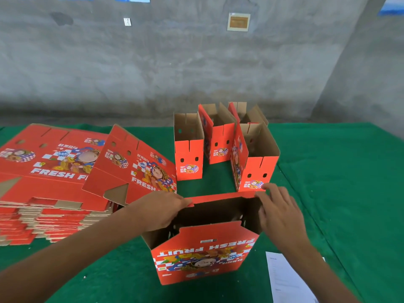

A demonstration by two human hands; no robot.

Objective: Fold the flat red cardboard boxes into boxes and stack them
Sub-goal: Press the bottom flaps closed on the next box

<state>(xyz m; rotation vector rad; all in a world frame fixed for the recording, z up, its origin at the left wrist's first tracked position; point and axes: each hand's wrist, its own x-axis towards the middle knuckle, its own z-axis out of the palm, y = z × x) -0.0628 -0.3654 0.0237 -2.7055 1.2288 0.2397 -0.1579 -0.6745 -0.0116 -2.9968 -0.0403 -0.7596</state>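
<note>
**Both hands on the far flap of the box in front of you**

Nearest you: the half-formed red box (203, 254) stands upright on the green table (328, 193), open at the top, "FRESH FRUIT" print upside down on the wall facing you. A white sheet of paper (286, 278) lies flat just right of the box.

Your left hand (161, 209) sits at the box's far-left corner, fingers curled over the edge, tips pinching the end of the far red flap (220, 198). Your right hand (279, 208) is at the far-right corner, fingers bent down over the flap's other end and the side wall. How the right thumb lies, cannot tell.

Left of the box: a tall stack of flat red boxes (43, 193), with one flat box (131, 167) lying tilted against its right side.

Beyond the box: four folded boxes (220, 141) stand upright, tops open, grouped side by side in two rows. The closest one (255, 158) is just past your right hand.

Behind all of it, a grey concrete wall (153, 62).
</note>
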